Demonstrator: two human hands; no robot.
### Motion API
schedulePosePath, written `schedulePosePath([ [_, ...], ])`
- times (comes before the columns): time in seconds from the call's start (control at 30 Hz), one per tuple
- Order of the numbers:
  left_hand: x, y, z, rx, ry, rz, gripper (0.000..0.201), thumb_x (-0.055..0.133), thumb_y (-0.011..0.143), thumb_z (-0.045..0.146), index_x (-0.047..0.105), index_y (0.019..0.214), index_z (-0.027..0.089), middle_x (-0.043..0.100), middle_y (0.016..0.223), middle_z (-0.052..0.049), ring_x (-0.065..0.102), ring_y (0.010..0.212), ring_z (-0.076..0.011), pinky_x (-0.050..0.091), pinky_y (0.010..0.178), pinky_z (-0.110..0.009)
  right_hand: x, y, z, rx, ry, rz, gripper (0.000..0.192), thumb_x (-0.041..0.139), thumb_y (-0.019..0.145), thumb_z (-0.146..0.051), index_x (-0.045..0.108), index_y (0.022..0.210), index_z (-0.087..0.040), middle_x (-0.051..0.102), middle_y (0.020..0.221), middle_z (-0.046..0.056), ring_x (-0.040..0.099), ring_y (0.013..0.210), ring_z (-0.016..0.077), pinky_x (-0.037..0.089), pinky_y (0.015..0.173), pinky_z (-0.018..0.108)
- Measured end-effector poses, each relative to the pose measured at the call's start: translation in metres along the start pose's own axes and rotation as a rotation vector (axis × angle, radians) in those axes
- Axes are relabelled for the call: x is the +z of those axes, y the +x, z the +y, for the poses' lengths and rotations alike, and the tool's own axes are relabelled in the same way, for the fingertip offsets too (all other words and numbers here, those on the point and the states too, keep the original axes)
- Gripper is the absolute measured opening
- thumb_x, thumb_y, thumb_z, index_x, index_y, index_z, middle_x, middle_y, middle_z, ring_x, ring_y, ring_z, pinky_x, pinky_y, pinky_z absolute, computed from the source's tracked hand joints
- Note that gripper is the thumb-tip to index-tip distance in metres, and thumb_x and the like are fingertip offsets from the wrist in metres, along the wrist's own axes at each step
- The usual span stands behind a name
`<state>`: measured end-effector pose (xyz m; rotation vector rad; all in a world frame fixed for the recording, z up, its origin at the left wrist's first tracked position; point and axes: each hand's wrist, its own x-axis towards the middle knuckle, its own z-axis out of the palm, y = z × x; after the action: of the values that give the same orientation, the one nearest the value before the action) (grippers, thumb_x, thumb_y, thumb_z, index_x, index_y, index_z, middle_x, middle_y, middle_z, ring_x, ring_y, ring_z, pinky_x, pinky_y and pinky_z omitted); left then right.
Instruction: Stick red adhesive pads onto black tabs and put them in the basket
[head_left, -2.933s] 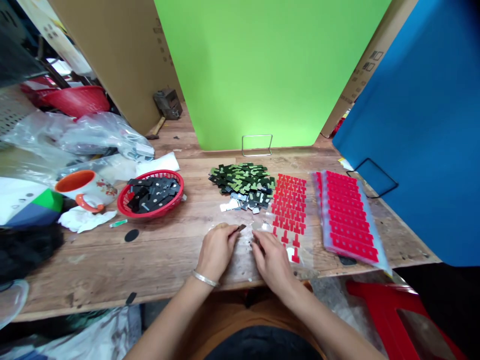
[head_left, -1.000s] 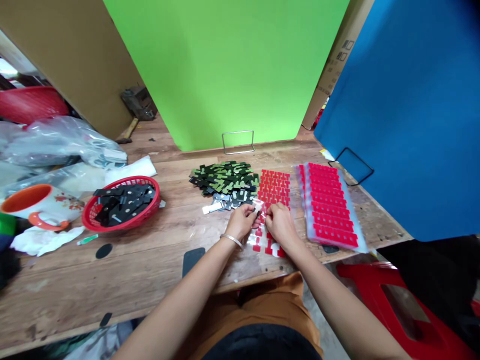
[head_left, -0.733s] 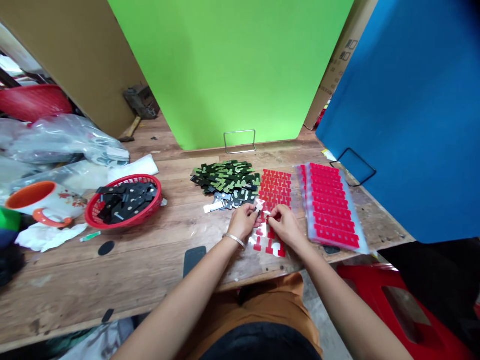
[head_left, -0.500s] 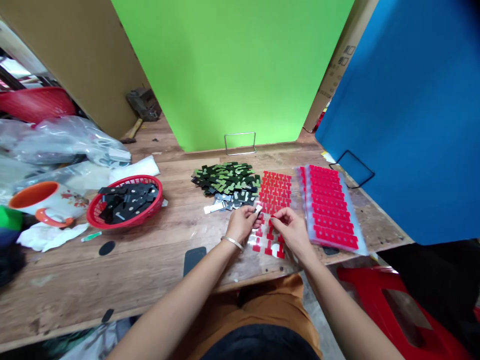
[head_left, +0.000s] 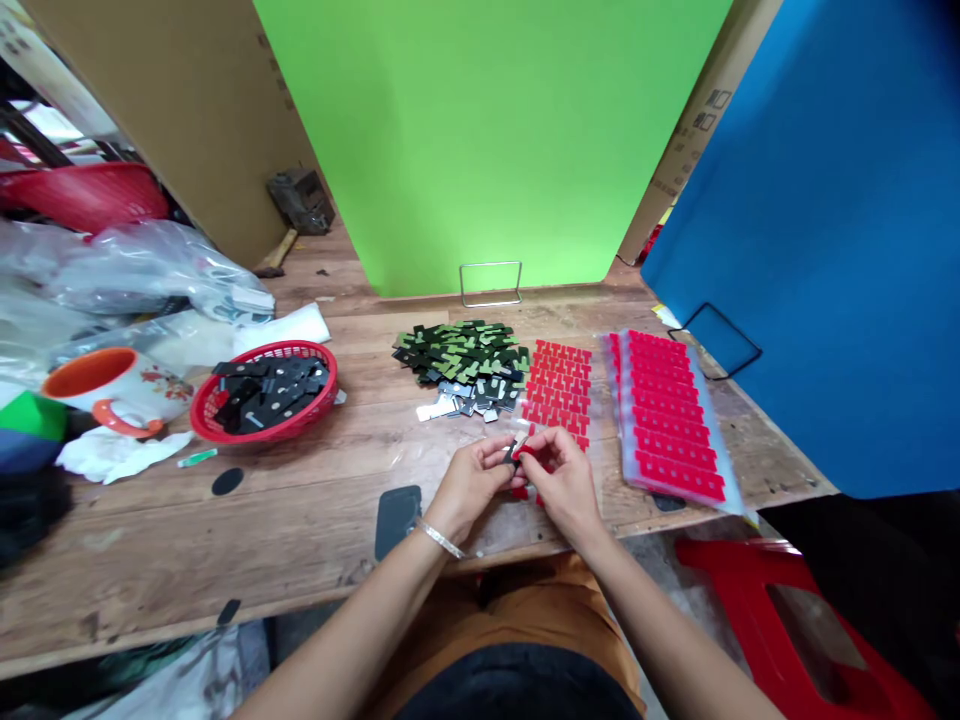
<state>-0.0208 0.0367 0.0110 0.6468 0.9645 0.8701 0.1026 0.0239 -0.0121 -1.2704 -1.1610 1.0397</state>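
Both hands meet just above the near edge of the worn wooden table (head_left: 300, 520): the left hand (head_left: 469, 485), a thin metal bracelet (head_left: 439, 538) at its wrist, pinches a small dark flat piece (head_left: 513, 455) between thumb and fingertips, and the right hand (head_left: 566, 485) closes its fingertips on a small red T-shaped sticker (head_left: 527, 452) pressed against that piece. Half a second ago the right hand was apart from the left, over the clear backing sheet of red T-shaped stickers (head_left: 559, 385); now the two have drawn together and nearer the body, so the sticker seems to be off the sheet and going onto the piece. A dark flat pad (head_left: 396, 510) lies just left of the left wrist. Farther back, the heap of green and black flat pieces (head_left: 465, 358) sits beside the sticker sheet, with a stack of full red sticker sheets in clear film (head_left: 671, 415) to the right. To the left stands a round red plastic basket of black pieces (head_left: 262, 395), then an orange-and-white mug (head_left: 112, 385). Behind everything rises a bright green upright board (head_left: 487, 140).
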Motion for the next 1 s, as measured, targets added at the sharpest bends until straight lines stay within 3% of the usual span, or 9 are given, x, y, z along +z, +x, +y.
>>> schedulePosePath([
  [0.77, 0.002, -0.002, 0.0, 0.017, 0.041, -0.035, 0.032, 0.069, 0.062, 0.011, 0.063, 0.094, 0.011, 0.069, 0.084, -0.006, 0.061, 0.06, -0.0092, 0.05, 0.063, -0.021, 0.001, -0.005, -0.009, 0.027, 0.025, 0.006, 0.011, 0.058, 0.073, -0.025, 0.049, 0.078, -0.02, 0.056, 0.071, -0.003, 0.057, 0.054, 0.0104, 0.052, 0.049, 0.023],
  [1.0, 0.003, -0.001, -0.007, 0.105, 0.091, 0.044, 0.031, 0.069, 0.065, 0.02, 0.064, 0.094, 0.011, 0.069, 0.079, -0.006, 0.061, 0.059, -0.0109, 0.051, 0.059, -0.022, 0.003, -0.011, -0.01, 0.007, -0.018, -0.006, 0.01, 0.054, 0.078, -0.029, 0.049, 0.08, -0.02, 0.056, 0.071, -0.002, 0.059, 0.055, 0.0122, 0.053, 0.051, 0.025],
])
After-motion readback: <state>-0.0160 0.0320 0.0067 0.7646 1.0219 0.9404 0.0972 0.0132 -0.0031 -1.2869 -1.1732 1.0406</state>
